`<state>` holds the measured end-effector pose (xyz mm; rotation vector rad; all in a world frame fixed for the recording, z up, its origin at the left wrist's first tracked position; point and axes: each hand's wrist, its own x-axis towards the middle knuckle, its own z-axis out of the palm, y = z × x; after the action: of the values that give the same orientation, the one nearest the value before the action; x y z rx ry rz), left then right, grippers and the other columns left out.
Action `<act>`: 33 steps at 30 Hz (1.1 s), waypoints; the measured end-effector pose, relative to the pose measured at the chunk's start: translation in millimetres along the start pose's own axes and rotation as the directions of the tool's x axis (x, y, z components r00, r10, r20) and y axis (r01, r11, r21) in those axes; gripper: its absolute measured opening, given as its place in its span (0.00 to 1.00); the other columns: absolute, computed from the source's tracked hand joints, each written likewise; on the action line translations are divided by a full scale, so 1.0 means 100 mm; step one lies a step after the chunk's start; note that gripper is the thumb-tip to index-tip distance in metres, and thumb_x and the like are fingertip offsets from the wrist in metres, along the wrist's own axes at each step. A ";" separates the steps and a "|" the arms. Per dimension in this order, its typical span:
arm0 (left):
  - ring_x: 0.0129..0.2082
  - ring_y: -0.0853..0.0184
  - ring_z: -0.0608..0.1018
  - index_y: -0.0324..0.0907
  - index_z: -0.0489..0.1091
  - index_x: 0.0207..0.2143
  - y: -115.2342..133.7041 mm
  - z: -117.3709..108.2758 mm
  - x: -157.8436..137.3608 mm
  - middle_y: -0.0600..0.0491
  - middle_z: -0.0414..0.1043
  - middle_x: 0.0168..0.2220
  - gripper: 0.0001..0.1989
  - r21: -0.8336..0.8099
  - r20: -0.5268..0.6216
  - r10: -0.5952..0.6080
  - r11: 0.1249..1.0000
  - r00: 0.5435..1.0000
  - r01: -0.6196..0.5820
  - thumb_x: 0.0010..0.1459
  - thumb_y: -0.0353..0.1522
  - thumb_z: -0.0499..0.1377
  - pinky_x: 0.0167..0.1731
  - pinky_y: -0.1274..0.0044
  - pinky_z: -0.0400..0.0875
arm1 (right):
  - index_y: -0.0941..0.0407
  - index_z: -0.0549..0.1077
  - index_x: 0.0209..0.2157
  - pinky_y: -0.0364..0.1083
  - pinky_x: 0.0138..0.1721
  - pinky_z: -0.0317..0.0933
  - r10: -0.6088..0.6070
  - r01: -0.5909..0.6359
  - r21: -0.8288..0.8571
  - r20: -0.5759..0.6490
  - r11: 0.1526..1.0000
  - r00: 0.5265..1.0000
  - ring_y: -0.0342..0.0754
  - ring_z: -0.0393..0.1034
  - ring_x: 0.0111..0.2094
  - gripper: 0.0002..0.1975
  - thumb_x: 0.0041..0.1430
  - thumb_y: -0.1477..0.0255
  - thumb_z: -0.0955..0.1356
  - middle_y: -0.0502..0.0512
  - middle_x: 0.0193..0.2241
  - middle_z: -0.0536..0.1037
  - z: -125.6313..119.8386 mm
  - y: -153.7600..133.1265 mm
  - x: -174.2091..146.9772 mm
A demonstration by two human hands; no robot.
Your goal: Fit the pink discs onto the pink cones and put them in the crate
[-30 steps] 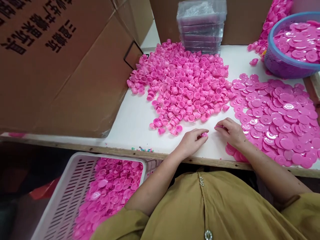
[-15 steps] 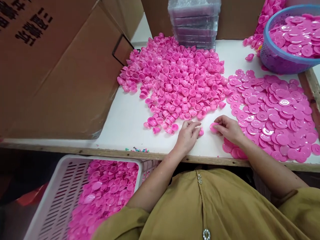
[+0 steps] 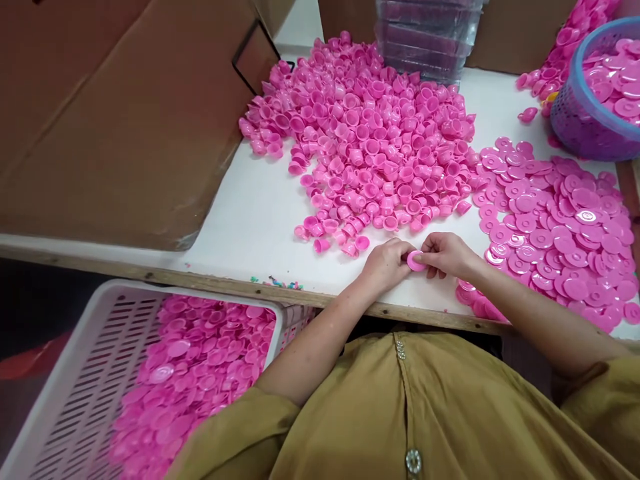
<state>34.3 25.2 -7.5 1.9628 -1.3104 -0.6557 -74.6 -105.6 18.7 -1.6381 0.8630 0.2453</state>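
Just in front of the table's front edge my two hands meet. A small pink toy saucer (image 3: pixel 415 261) is pinched in the fingers of my right hand (image 3: pixel 445 255), tilted with its face toward me. My left hand (image 3: pixel 389 265) is closed against the saucer's left side; the pink toy cup seen in it earlier is now hidden by fingers and saucer. Beyond my hands spreads a large heap of pink toy cups (image 3: pixel 370 147). To the right of my right hand lies a wide layer of loose pink saucers (image 3: pixel 555 233).
A cardboard box (image 3: pixel 110 133) stands at left, and stacked clear plastic trays (image 3: pixel 427 40) stand behind the cups. A blue basket (image 3: pixel 580 100) of saucers is at the right. Below the table edge, a white crate (image 3: pixel 100 360) holds pink pieces.
My right hand has brought the saucer leftward to my left hand, and the two hands now touch. The cup in my left hand has gone out of sight. The whole view has shifted slightly.
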 end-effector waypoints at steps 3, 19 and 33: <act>0.28 0.70 0.71 0.40 0.75 0.31 0.01 -0.07 0.00 0.53 0.72 0.29 0.07 -0.022 0.030 -0.010 1.000 0.999 0.010 0.55 0.35 0.62 0.29 0.78 0.62 | 0.57 0.65 0.27 0.35 0.12 0.59 -0.007 0.006 -0.035 -0.014 0.999 1.000 0.42 0.70 0.15 0.12 0.55 0.76 0.73 0.47 0.13 0.72 0.02 -0.04 0.00; 0.30 0.68 0.73 0.41 0.73 0.36 0.01 -0.23 0.07 0.55 0.72 0.30 0.14 -0.149 0.207 -0.025 0.987 0.978 0.057 0.47 0.38 0.65 0.28 0.78 0.63 | 0.56 0.63 0.26 0.36 0.10 0.59 0.053 -0.055 0.042 0.046 0.998 0.998 0.42 0.68 0.12 0.16 0.51 0.71 0.76 0.45 0.12 0.71 0.00 -0.06 0.02; 0.16 0.72 0.68 0.42 0.65 0.33 0.08 -0.20 0.17 0.63 0.62 0.19 0.11 -0.266 0.390 -0.185 0.915 0.902 0.303 0.48 0.36 0.61 0.18 0.80 0.60 | 0.57 0.66 0.27 0.40 0.15 0.59 -0.025 0.030 -0.055 0.099 0.998 0.995 0.44 0.69 0.14 0.14 0.55 0.67 0.73 0.50 0.17 0.74 -0.15 -0.03 0.04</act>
<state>50.6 12.3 10.8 1.8039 -1.0718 -1.3198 -74.5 -120.5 22.4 -1.6750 0.7645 0.3305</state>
